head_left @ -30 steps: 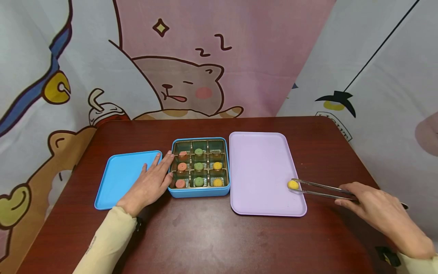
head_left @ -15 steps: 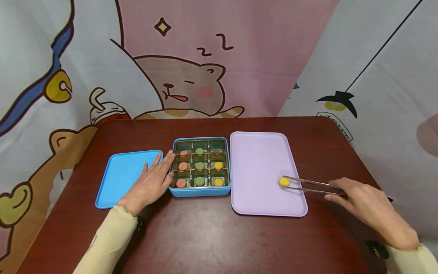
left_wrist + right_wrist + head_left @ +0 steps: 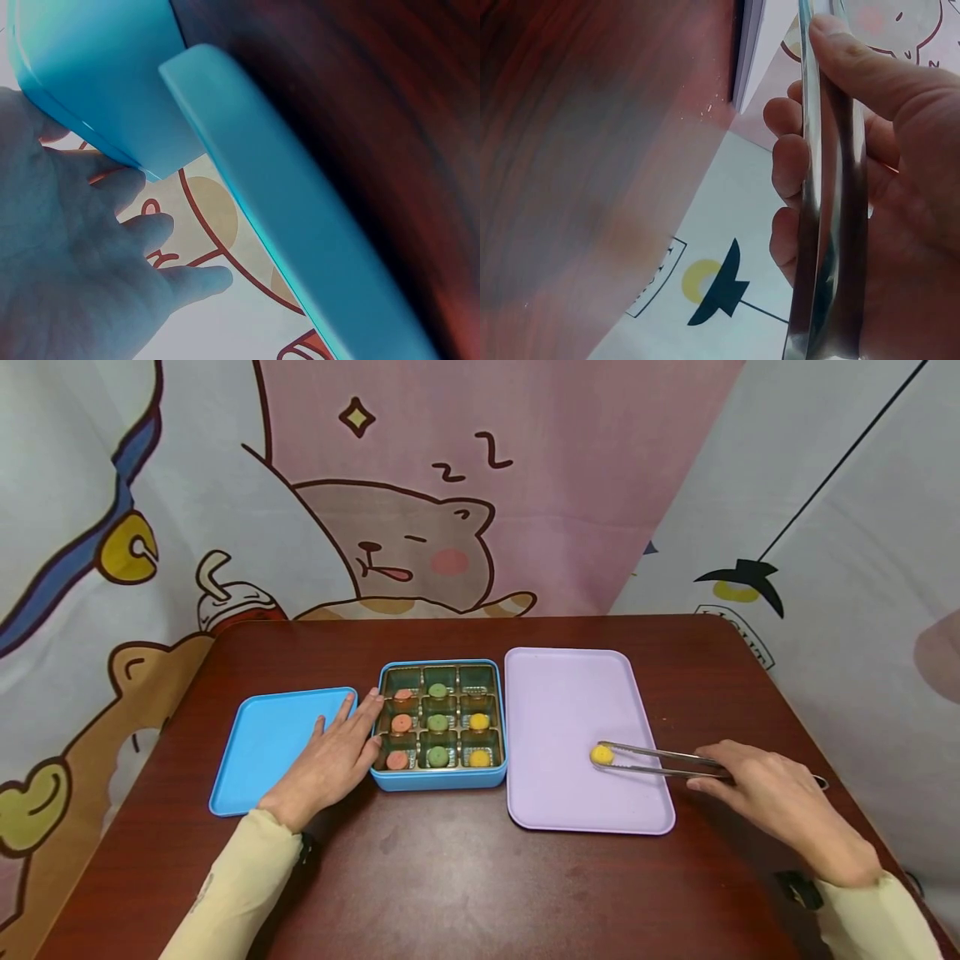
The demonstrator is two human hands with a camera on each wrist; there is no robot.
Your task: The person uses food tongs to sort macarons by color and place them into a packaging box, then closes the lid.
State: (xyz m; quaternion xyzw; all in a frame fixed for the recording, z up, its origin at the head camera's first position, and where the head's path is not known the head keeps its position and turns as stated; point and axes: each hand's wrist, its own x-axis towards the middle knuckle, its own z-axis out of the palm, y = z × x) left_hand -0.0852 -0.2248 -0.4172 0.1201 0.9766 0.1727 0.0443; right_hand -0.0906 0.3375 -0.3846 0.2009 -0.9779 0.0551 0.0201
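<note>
Up close, the right hand, right of the box, squeezes the tongs; the left, spread flat-fingered, touches the box's left side. Beyond, a yellow sweet sits pinched in the tips above the tray, right of the box. Looks like a transfer; next calls for steady pressure, clearing the box's wall.
</note>
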